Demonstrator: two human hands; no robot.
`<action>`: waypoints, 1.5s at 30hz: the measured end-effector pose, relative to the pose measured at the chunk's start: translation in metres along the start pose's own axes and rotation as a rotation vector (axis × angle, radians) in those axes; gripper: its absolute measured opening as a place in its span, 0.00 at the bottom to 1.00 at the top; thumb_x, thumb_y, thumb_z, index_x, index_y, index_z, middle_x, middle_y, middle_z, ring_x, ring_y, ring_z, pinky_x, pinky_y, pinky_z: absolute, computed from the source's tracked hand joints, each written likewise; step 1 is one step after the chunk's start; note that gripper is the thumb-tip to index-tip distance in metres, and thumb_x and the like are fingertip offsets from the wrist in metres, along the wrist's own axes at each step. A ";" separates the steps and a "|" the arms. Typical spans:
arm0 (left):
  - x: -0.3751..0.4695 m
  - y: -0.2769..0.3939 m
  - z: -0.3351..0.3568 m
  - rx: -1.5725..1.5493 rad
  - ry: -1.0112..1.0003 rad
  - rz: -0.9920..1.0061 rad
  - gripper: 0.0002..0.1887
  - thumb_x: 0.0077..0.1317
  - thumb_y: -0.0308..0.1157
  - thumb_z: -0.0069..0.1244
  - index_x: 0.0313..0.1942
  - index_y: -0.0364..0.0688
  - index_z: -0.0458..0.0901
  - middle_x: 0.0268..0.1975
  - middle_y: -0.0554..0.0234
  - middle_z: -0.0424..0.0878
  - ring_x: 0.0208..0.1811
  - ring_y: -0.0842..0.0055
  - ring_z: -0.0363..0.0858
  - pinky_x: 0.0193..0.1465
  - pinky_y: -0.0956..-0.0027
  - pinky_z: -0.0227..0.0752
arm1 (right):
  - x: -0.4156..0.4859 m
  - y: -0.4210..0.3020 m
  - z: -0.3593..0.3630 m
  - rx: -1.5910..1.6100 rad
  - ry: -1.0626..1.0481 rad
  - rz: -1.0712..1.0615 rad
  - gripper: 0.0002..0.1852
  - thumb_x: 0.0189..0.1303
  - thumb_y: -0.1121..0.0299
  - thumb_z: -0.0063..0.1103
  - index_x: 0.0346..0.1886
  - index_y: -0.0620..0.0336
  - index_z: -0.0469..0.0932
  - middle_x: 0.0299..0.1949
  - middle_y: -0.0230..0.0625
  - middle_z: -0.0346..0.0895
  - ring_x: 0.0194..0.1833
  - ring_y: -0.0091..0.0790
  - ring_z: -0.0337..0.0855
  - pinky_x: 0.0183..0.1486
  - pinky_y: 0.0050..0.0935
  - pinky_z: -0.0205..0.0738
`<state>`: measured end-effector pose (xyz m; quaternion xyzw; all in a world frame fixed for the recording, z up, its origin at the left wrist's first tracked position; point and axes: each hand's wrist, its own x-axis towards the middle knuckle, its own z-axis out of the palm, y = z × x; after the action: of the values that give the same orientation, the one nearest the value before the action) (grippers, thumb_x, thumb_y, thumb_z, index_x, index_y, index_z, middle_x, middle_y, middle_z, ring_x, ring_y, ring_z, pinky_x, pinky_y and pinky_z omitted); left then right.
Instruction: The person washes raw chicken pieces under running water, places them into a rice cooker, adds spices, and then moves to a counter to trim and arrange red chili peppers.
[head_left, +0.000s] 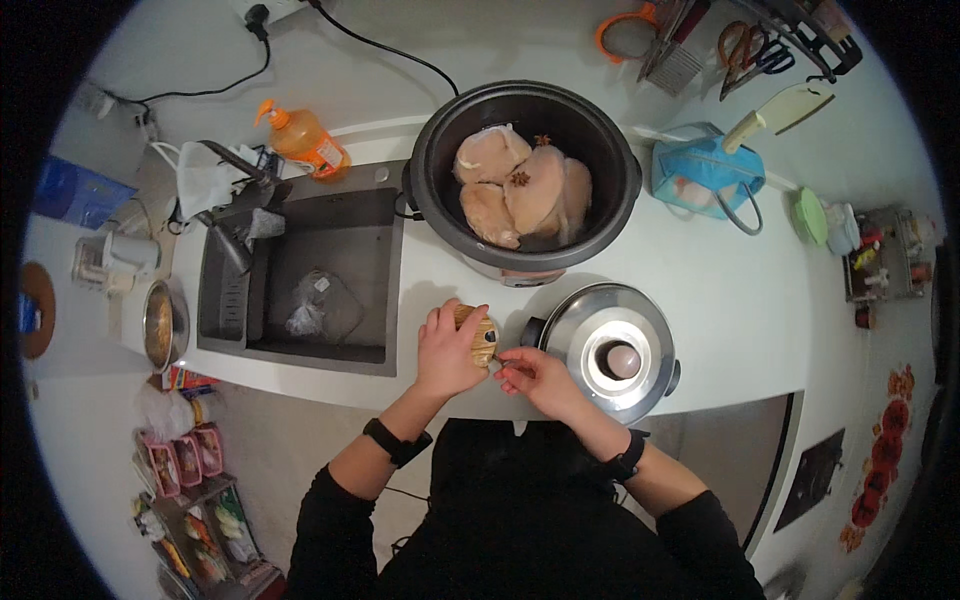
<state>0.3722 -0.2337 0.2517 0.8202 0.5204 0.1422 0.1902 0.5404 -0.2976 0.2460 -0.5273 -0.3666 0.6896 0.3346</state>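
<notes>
My left hand (450, 349) grips a small tan, wood-patterned container (485, 341) with a dark spot, held over the counter's front edge. The fingertips of my right hand (529, 375) pinch a small dark item at the container's lower right side; what it is cannot be told. Beyond my hands stands a black electric cooking pot (525, 259) without its lid. Several pale raw meat pieces (536, 187) lie in it, with star anise (520, 178) on top. A round steel-rimmed glass lid (562, 322) rests on the counter beside my right hand.
A dark sink (330, 225) with a plastic bag (322, 307) is at the left, an orange pump bottle (307, 142) behind it. A steel bowl (174, 330) sits farther left. At the back right is a blue bag (675, 169); scissors and a cleaver (802, 105) hang above.
</notes>
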 end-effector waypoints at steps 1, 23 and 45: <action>0.003 -0.007 0.000 -0.012 -0.003 0.032 0.39 0.33 0.35 0.60 0.54 0.52 0.73 0.54 0.52 0.65 0.53 0.54 0.64 0.49 0.54 0.63 | 0.003 0.001 0.006 -0.025 0.031 0.003 0.14 0.63 0.75 0.52 0.50 0.68 0.70 0.35 0.38 0.79 0.33 0.26 0.79 0.37 0.24 0.75; 0.014 -0.050 -0.015 -0.382 -0.190 0.219 0.48 0.33 0.36 0.70 0.60 0.48 0.65 0.59 0.52 0.58 0.61 0.54 0.60 0.61 0.56 0.60 | 0.024 0.020 0.025 0.070 0.220 -0.158 0.12 0.53 0.81 0.62 0.41 0.63 0.74 0.34 0.29 0.76 0.35 0.19 0.76 0.39 0.17 0.72; -0.027 -0.101 0.008 -1.900 0.029 -0.493 0.37 0.65 0.65 0.20 0.67 0.51 0.51 0.63 0.50 0.63 0.61 0.59 0.67 0.62 0.52 0.62 | 0.027 0.006 0.041 -0.463 0.383 -0.249 0.05 0.66 0.75 0.44 0.41 0.64 0.70 0.28 0.37 0.74 0.27 0.30 0.76 0.34 0.27 0.73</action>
<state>0.2835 -0.2211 0.1973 0.1923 0.3484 0.4680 0.7891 0.4947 -0.2845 0.2350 -0.6605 -0.5057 0.4301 0.3506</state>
